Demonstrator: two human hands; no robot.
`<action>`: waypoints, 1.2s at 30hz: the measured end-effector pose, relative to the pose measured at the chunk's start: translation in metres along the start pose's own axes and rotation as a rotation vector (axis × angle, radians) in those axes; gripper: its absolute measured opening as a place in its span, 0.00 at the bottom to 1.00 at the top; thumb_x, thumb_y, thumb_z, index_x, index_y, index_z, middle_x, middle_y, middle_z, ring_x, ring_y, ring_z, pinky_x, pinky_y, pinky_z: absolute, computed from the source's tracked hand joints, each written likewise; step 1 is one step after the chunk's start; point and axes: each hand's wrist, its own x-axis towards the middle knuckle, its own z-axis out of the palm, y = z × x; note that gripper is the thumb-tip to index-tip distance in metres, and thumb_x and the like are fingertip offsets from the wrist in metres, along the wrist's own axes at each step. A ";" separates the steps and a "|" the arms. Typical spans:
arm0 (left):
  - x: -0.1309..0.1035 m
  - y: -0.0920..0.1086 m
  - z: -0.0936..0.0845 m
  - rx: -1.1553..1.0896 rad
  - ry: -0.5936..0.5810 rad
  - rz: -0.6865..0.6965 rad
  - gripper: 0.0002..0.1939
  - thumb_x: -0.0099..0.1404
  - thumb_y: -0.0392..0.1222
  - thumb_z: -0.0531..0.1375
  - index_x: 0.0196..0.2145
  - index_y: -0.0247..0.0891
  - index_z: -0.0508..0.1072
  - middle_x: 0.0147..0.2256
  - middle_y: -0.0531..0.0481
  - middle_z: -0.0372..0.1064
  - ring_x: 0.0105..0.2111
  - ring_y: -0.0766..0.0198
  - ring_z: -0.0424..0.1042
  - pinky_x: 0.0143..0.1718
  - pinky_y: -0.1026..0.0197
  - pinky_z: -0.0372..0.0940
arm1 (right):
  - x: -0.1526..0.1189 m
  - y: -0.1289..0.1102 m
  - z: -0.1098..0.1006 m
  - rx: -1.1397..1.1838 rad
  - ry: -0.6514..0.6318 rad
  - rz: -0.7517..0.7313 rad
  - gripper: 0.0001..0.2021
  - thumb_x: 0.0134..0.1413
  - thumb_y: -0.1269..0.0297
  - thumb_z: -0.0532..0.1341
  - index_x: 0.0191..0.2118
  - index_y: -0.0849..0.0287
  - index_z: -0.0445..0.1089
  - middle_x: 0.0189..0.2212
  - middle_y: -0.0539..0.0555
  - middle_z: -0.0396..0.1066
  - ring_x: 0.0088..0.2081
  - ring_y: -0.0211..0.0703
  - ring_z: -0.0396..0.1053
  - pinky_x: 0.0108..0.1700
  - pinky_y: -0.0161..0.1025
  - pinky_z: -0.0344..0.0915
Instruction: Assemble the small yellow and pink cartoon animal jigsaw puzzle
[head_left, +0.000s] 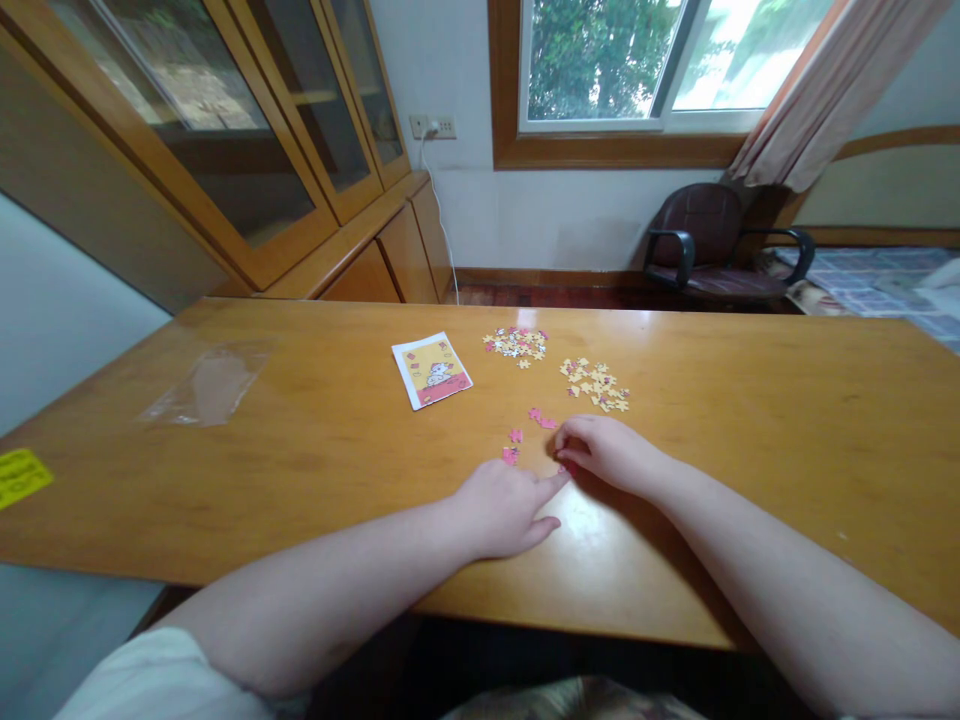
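Note:
My left hand [510, 508] rests low over the table, its index finger stretched out and its thumb apart. That fingertip touches a small pink puzzle piece [562, 468], mostly covered by the finger. Just beyond it, my right hand [606, 450] is curled with thumb and fingertips together; whatever is between them is hidden. Left of the right hand lie joined pink puzzle pieces [541, 419], a single pink piece [516, 436] and another pink piece [510, 456]. Farther back are a heap of mixed puzzle pieces [517, 343] and a spread of yellow pieces [596, 384].
A picture card [433, 371] with a white border lies left of the heaps. A clear plastic bag [206, 385] is on the table's left side, near a yellow label [22, 478]. Behind the wooden table [750, 430] stand a glass-door cabinet [300, 150] and an armchair [701, 240].

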 end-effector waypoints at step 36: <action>0.001 0.001 0.002 0.004 0.004 -0.014 0.30 0.65 0.56 0.48 0.62 0.42 0.58 0.36 0.42 0.75 0.34 0.50 0.75 0.33 0.52 0.67 | -0.003 0.002 -0.005 -0.126 -0.052 0.059 0.06 0.51 0.66 0.62 0.35 0.54 0.77 0.35 0.52 0.77 0.36 0.43 0.73 0.40 0.36 0.65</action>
